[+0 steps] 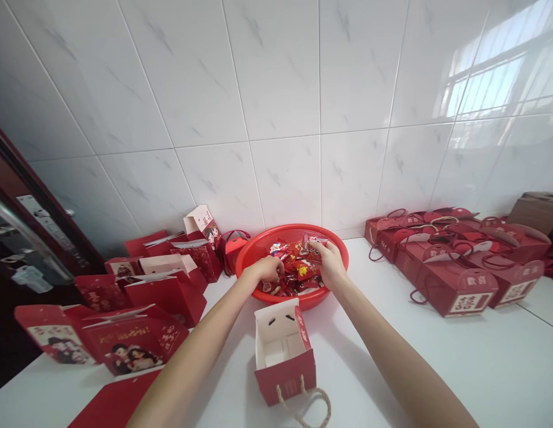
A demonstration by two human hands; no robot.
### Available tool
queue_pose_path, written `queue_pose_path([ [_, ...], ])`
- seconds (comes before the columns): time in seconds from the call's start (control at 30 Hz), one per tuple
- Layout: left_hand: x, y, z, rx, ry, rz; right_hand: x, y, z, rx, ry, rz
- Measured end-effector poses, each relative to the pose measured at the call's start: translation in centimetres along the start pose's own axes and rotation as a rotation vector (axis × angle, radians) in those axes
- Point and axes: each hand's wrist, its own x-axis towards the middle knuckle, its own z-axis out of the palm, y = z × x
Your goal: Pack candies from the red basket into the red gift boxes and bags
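Note:
A red plastic basket [250, 252] stands against the wall with wrapped candies [303, 270] in it, mostly red. Over its right side, my right hand [330, 261] pinches a red candy packet [308, 245] between thumb and fingers. At the basket's left, my left hand [268, 269] reaches down among the candies with its fingers curled; what they hold, if anything, is hidden. Between my forearms sits an open red gift box [285, 371] with a white, bare inside. Its twisted rope handle hangs toward me onto the table.
Several open red gift boxes [169, 291] crowd the table's left side. At the right, several closed red gift boxes [455, 279] with cord handles stand in rows. A brown cardboard box [536, 211] is at the far right. White tiled wall [285, 178] bounds the back.

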Motion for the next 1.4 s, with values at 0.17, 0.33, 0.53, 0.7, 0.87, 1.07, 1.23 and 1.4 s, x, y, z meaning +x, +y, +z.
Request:
queue_pose_path([
  [0.17,0.5,-0.6,0.0,-0.346,0.109,0.118,0.1,0.0,0.0,0.017,-0.009,-0.009],
  [0.33,-0.2,0.0,-0.8,-0.940,0.310,0.328,-0.3,-0.6,0.2,0.073,-0.051,0.019],
  [0.53,-4.2,2.3,-1.5,-1.324,0.542,0.414,-1.6,-2.6,0.6,0.059,-0.218,0.050],
  [0.7,-8.2,3.6,-1.8,-1.355,0.645,0.495,-3.9,-5.6,1.0,0.044,-0.322,0.005],
  [0.87,-11.8,4.2,-2.0,-1.002,0.891,0.659,-6.5,-8.1,1.2,-0.041,-0.414,0.030],
  [1.07,-13.8,4.9,-2.0,-0.455,1.074,0.836,-7.8,-8.2,1.5,-0.108,-0.569,0.046],
  [1.23,-14.6,5.2,-2.2,-0.383,0.996,0.805,-8.0,-7.7,1.6,-0.133,-0.600,0.042],
  [1.4,-16.9,5.2,-3.3,-0.445,0.555,0.702,-8.0,-7.6,1.4,-0.246,-0.720,0.062],
])
